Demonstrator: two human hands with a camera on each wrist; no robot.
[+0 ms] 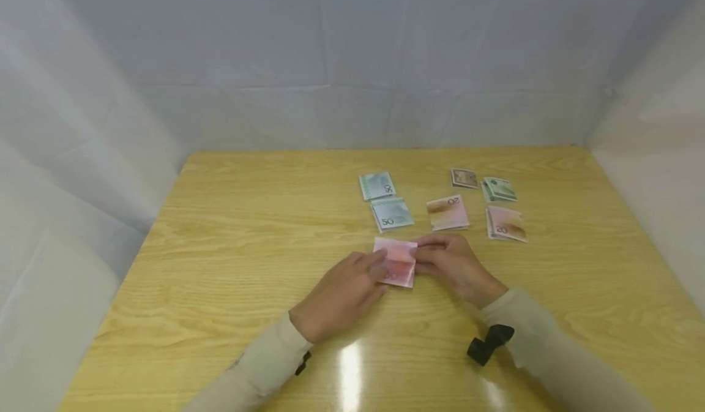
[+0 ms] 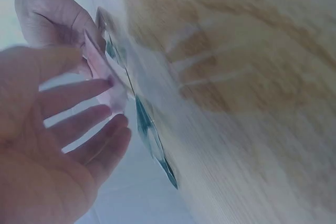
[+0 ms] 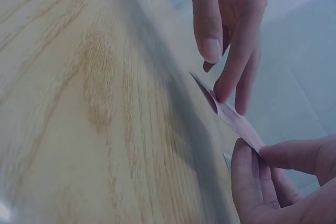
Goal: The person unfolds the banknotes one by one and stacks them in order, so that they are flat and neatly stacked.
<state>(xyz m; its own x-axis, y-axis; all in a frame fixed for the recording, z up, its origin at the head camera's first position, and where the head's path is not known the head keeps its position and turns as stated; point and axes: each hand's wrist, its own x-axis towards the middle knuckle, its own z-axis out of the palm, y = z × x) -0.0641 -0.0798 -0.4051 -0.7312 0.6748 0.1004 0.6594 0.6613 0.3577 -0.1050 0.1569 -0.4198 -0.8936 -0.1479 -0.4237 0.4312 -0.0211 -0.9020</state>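
On the desk (image 1: 231,228) both hands worked one folded pink banknote (image 1: 398,264) at its centre: the left hand (image 1: 341,295) pressed with straight fingers, the right hand (image 1: 454,265) pinched an edge. Firm flattening along the crease would have served best. Six other folded notes lay beyond, apparently: two 50s (image 1: 392,213), two 20s (image 1: 447,212), two unclear.

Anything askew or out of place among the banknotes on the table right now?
Nothing stands out. Six folded notes lie apart on the table; the left hand touches the pink note, whose edge the right hand pinches.
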